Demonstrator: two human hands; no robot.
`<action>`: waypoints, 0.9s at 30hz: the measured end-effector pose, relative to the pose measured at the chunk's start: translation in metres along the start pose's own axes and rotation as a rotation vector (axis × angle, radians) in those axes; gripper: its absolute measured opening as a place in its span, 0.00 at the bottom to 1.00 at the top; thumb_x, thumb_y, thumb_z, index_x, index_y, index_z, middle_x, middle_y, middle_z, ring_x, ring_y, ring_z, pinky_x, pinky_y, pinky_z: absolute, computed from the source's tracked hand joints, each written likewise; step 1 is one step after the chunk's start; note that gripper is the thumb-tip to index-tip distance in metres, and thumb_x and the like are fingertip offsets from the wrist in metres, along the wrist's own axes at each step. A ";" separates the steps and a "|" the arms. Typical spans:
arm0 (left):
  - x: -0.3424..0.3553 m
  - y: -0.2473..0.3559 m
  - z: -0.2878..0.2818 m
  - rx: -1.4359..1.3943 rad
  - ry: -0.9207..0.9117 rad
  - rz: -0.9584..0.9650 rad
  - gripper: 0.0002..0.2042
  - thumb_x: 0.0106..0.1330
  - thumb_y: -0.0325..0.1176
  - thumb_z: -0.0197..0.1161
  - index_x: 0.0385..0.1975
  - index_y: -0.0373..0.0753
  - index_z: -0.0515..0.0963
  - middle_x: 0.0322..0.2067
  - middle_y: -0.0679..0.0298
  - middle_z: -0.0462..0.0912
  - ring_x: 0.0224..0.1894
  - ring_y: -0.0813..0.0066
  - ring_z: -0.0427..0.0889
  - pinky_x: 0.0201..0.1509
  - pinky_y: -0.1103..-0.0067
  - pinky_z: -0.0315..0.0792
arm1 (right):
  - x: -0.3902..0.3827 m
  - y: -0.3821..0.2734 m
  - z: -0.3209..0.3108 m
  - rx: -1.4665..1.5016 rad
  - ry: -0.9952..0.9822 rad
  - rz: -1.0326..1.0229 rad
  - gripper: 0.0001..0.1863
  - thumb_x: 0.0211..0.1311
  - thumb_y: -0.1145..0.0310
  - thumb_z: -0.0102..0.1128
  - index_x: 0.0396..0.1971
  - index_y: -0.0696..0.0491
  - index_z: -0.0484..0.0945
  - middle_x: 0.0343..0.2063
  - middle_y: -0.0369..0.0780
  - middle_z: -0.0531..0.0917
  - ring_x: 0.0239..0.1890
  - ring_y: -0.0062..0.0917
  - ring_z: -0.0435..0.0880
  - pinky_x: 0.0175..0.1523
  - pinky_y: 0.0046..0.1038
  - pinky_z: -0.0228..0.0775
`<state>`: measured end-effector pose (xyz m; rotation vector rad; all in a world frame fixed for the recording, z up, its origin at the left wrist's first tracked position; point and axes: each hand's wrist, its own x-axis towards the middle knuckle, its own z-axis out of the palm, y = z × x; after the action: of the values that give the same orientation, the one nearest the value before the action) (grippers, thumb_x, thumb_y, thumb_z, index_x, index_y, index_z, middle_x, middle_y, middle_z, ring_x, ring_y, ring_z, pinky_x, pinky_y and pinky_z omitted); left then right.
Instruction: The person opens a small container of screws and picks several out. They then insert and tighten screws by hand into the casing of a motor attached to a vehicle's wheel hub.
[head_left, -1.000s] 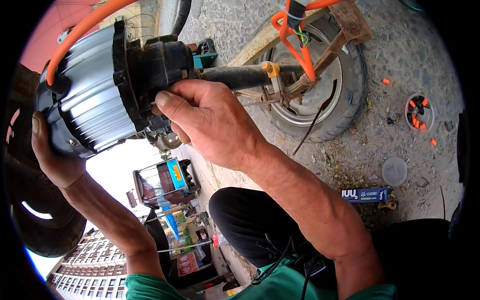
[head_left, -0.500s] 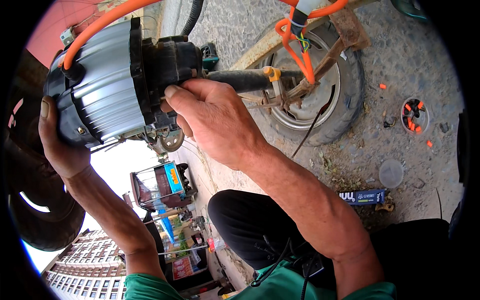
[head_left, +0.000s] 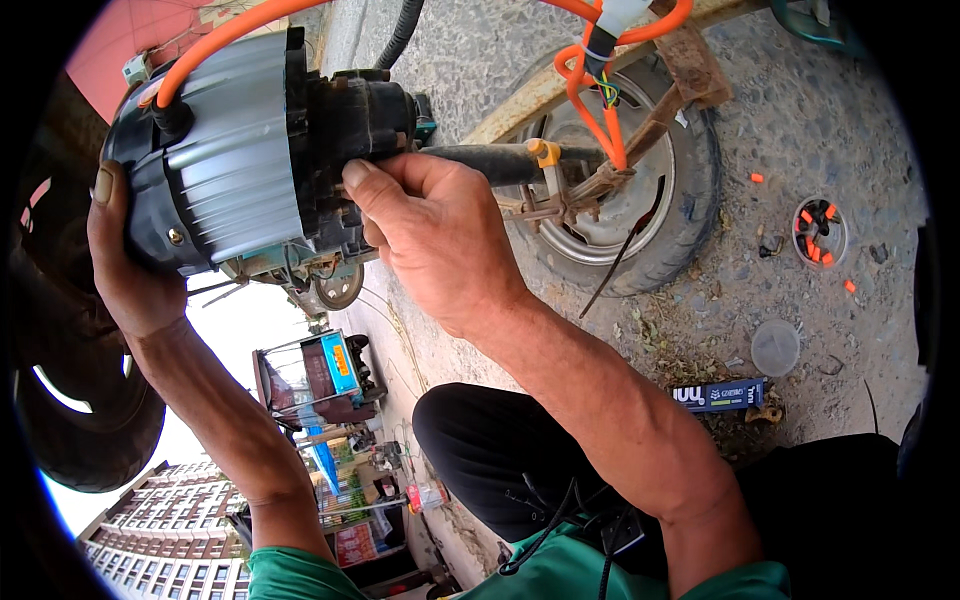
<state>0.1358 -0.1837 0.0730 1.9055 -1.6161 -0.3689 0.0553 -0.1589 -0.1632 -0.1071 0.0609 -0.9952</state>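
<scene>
An electric motor (head_left: 235, 150) with a ribbed silver body and black end caps fills the upper left. My left hand (head_left: 140, 260) is wrapped round its left end from below, the thumb against the black cap. At the other end the motor meets a dark, greasy housing (head_left: 360, 120) on a black axle tube (head_left: 480, 162). Just under this housing, my right hand (head_left: 430, 225) is closed with thumb and forefinger pinched together; whatever lies between the fingertips is hidden. A thick orange cable (head_left: 215, 50) runs from the motor over the top.
A wheel with a tyre (head_left: 690, 220) lies beyond the axle, below a rusty frame bar (head_left: 550, 95) and looped orange wiring (head_left: 612, 140). On the ground at right are a tub (head_left: 820, 230) of orange-and-black pieces, a clear lid (head_left: 776, 347) and a blue box (head_left: 720, 395).
The motor and both hands have shifted slightly right in view, while the wheel and ground items sit slightly further left. The hold of each hand looks the same.
</scene>
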 end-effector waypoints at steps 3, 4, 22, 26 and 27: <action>0.000 0.001 0.006 0.011 0.042 0.022 0.24 0.73 0.47 0.44 0.57 0.33 0.69 0.44 0.56 0.82 0.37 0.68 0.86 0.37 0.75 0.83 | 0.003 0.000 0.002 -0.051 0.018 -0.018 0.15 0.69 0.61 0.57 0.27 0.58 0.77 0.14 0.29 0.69 0.16 0.10 0.62 0.21 0.17 0.54; 0.000 0.001 0.007 -0.011 0.043 0.020 0.24 0.73 0.47 0.44 0.57 0.33 0.69 0.43 0.56 0.82 0.38 0.68 0.86 0.37 0.75 0.83 | 0.003 0.000 0.002 -0.052 0.020 -0.010 0.15 0.69 0.61 0.57 0.27 0.58 0.77 0.14 0.29 0.69 0.16 0.10 0.62 0.21 0.17 0.54; -0.004 0.001 0.012 -0.036 0.020 0.026 0.21 0.71 0.46 0.50 0.53 0.35 0.73 0.43 0.61 0.82 0.42 0.71 0.84 0.45 0.75 0.79 | 0.002 0.005 0.005 0.038 0.007 0.005 0.19 0.69 0.58 0.54 0.25 0.58 0.77 0.14 0.30 0.72 0.16 0.12 0.67 0.20 0.21 0.58; -0.003 0.000 0.011 -0.004 0.051 0.007 0.22 0.71 0.48 0.51 0.54 0.36 0.73 0.43 0.61 0.82 0.42 0.71 0.84 0.44 0.75 0.79 | 0.000 0.004 0.006 -0.038 0.045 -0.017 0.19 0.69 0.57 0.55 0.26 0.58 0.78 0.14 0.31 0.73 0.16 0.12 0.69 0.21 0.20 0.60; -0.003 0.000 0.012 -0.004 0.053 0.007 0.23 0.71 0.48 0.51 0.54 0.36 0.73 0.43 0.61 0.82 0.42 0.71 0.84 0.44 0.75 0.79 | 0.000 0.004 0.007 -0.090 0.070 -0.036 0.19 0.69 0.57 0.55 0.26 0.58 0.78 0.15 0.32 0.73 0.17 0.12 0.70 0.21 0.19 0.61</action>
<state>0.1280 -0.1838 0.0634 1.8908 -1.5866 -0.3160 0.0592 -0.1560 -0.1569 -0.1563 0.1682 -1.0324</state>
